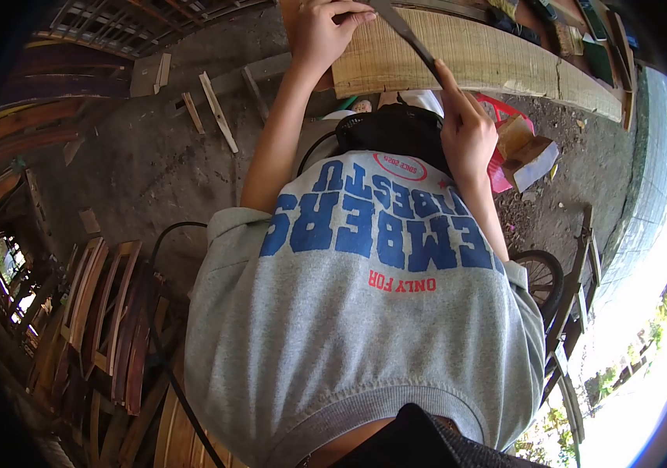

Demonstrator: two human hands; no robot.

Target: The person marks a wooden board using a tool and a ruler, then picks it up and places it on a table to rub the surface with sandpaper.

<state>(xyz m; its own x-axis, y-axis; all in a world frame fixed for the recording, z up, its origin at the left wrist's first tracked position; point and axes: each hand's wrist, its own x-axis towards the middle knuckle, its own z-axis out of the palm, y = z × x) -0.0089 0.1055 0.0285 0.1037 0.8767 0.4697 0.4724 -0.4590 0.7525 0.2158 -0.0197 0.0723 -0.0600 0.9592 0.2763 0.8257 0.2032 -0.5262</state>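
At the top of the head view, my left hand (322, 35) is closed, thumb and fingers together beside the dark tool; what it grips, if anything, is hidden. My right hand (468, 129) is closed around the near end of a long, flat dark tool (405, 33), its index finger stretched along it. The tool slants up and left past the frame's top edge. Beneath and beyond it lies a broad pale wooden board (489, 58), with visible grain and a dark crack near its right end.
Tools and a brush lie past the board at the top right. An open cardboard box (525, 148) sits by a red item on the dirt floor (146, 164). Curved wooden pieces (103, 312) stand at the left. A wheel (538, 277) is at the right, and a black cable (154, 312) runs at my left.
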